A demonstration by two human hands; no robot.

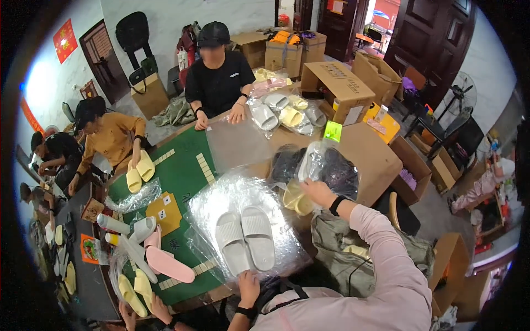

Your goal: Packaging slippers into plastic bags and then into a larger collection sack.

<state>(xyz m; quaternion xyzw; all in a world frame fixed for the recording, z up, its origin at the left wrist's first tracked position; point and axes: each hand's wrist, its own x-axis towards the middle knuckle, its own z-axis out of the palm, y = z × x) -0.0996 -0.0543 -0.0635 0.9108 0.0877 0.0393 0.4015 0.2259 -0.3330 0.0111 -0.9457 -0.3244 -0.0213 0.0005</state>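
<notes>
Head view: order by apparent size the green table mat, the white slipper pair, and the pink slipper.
1. Green table mat, by far the largest.
2. White slipper pair.
3. Pink slipper, about as long as one white slipper, so smaller than the pair.

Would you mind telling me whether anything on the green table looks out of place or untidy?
Mostly orderly: the white slipper pair lies neatly side by side on clear plastic by the left hand. The right hand reaches into a heap of bags. Only the pink slipper and white ones at the left edge lie crisscrossed, unpaired.
</notes>
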